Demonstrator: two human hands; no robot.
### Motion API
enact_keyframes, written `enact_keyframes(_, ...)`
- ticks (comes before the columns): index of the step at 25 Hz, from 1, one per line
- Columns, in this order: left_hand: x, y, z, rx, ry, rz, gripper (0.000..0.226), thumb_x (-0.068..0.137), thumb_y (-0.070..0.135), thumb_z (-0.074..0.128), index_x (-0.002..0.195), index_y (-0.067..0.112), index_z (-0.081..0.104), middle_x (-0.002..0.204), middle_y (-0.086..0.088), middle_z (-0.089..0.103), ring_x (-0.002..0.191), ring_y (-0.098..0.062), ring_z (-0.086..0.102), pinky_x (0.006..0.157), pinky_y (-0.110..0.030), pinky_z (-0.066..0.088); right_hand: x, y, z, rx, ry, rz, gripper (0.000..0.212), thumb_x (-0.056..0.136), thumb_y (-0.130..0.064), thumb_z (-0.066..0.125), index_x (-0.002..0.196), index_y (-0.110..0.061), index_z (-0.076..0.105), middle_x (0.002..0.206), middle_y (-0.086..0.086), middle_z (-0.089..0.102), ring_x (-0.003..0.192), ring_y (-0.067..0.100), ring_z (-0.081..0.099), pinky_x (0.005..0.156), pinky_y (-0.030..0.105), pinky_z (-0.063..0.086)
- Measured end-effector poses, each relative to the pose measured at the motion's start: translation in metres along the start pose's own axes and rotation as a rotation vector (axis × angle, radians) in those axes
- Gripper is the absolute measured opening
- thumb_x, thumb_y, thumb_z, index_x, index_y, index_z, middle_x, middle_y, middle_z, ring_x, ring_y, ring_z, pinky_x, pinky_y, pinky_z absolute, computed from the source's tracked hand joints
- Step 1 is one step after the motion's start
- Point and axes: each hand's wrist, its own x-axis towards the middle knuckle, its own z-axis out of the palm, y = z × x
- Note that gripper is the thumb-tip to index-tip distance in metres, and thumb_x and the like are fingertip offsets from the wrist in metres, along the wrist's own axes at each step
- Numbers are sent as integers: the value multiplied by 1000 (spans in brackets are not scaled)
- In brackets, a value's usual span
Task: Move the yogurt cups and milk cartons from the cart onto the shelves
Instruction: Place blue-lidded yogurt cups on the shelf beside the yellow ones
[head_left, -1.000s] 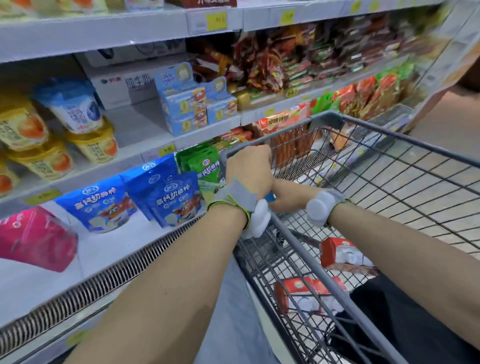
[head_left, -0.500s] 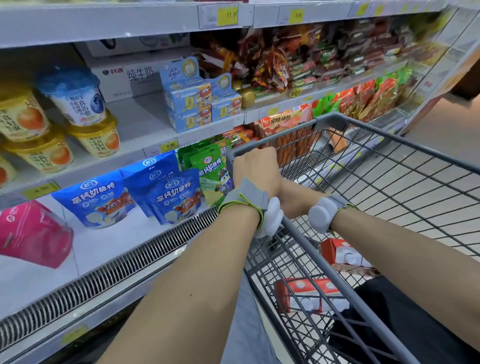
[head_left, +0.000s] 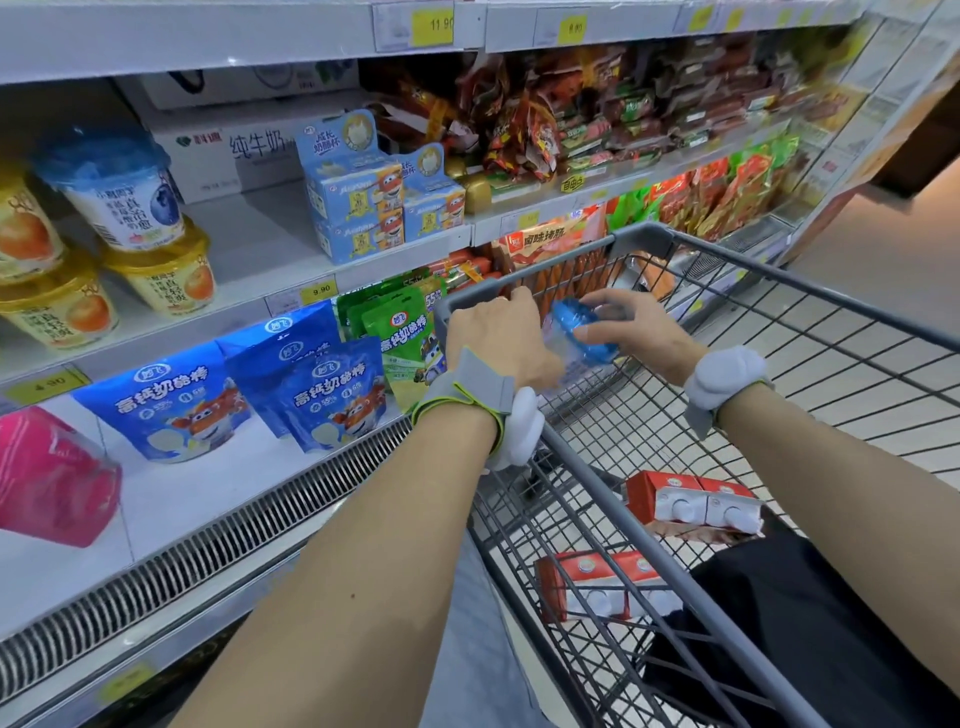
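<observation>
Your bare forearms carry grey wrist straps (head_left: 480, 382), the left edged in lime green, each bearing a white padded sensor (head_left: 724, 366).

Above the white box (head_left: 244, 150) printed "纯牛奶" a yellow tag (head_left: 434, 23) reads "11.90"; tags below it read "9.90" (head_left: 318, 288) and "4.90" (head_left: 49, 383).
</observation>
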Motion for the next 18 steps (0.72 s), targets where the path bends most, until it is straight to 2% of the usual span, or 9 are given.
enact_keyframes(2,0,-1,0,-17,-27,38,64,81,62,63,124,17,45,104,-2,65,90,-27,63,72,-34,41,2,-5,-9,101,23,-30,66,66,-35,79,125,-13,59,106,8,70,94,31,71,65,26,55)
enact_keyframes(4,0,0,1,-29,-31,44,81,72,77,63,127,20,42,106,1,65,95,-27,65,74,-35,43,3,-15,-9,154,-1,-60,69,63,-41,78,124,-13,61,108,14,71,93,33,71,69,33,56)
enact_keyframes(6,0,1,0,-51,-8,12,86,68,79,66,125,20,41,107,1,66,98,-26,66,75,-34,42,3,-25,-4,138,-71,-75,71,65,-41,77,127,-9,61,112,19,70,94,33,70,74,37,56)
enact_keyframes(7,0,2,0,-57,-2,-14,86,68,77,68,125,18,41,106,1,65,98,-25,66,75,-34,41,4,-26,-1,128,-107,-79,68,69,-39,76,128,-9,60,111,16,70,93,30,70,73,35,57)
enact_keyframes(10,1,2,0,-17,-5,-45,89,68,74,72,125,12,44,100,1,65,92,-23,66,72,-33,40,4,-24,5,259,-181,-19,46,95,-41,58,127,-8,60,103,7,72,85,21,71,65,30,57)
enact_keyframes(12,2,2,1,7,3,-51,90,66,78,71,121,11,46,95,2,66,81,-22,63,67,-32,39,3,-14,11,387,-57,102,37,104,-38,45,117,-9,62,105,11,71,87,26,73,70,39,61)
enact_keyframes(14,2,3,4,28,28,-62,92,65,84,69,117,11,47,91,3,65,74,-20,58,63,-31,36,5,8,25,207,76,272,22,105,-20,48,112,-5,61,105,15,70,82,28,75,71,43,64)
enact_keyframes(16,4,5,5,48,28,-87,90,64,83,70,114,12,46,89,4,63,74,-20,57,62,-31,35,1,26,45,-269,-67,294,22,100,-18,56,117,-5,61,107,10,70,83,23,74,75,40,63)
enact_keyframes(18,5,6,5,69,3,-116,85,66,76,73,115,12,46,88,3,61,75,-21,57,64,-32,37,-6,32,70,-684,-316,138,39,94,-30,63,128,-11,57,119,3,66,93,19,66,84,36,57)
